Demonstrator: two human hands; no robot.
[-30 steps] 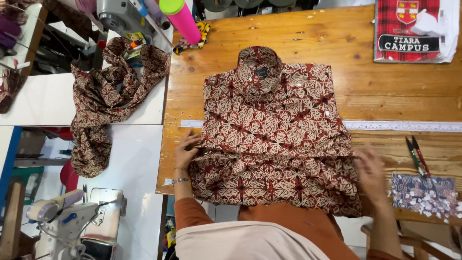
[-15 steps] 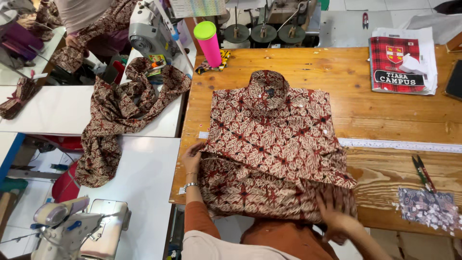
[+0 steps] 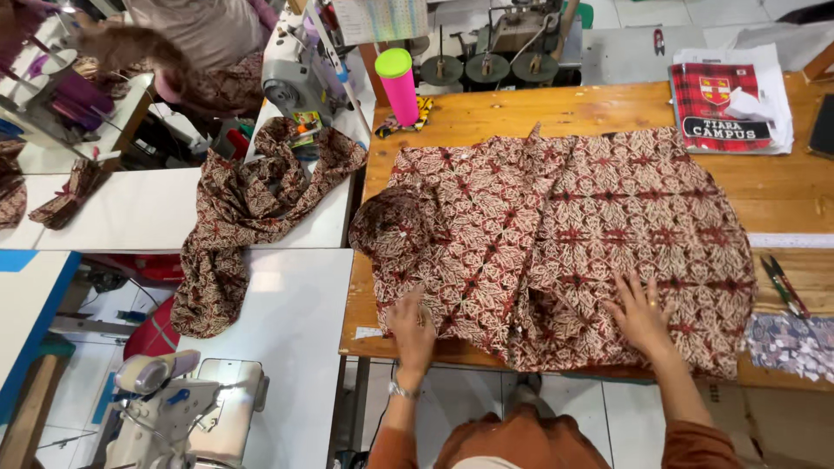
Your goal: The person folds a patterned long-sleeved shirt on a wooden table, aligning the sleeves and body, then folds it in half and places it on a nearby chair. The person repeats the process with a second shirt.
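A brown and red patterned shirt (image 3: 565, 234) lies spread across the wooden table (image 3: 486, 113), its collar toward the left edge. My left hand (image 3: 412, 328) rests flat on the shirt's near left part, fingers apart. My right hand (image 3: 641, 313) presses flat on the near middle of the cloth, fingers spread, a ring on one finger. Neither hand holds anything.
A pink bottle with a green lid (image 3: 400, 84) stands at the table's far left. A red checked booklet (image 3: 721, 106) lies at the far right, thread snips (image 3: 782, 285) and cloth scraps (image 3: 795, 343) at the near right. More patterned cloth (image 3: 252, 208) drapes over a white table, by sewing machines (image 3: 300, 74). Another person (image 3: 195, 35) works at the far left.
The shirt has been turned and spread out flat, its collar now at the left. Both hands have moved onto its near edge, lying flat.
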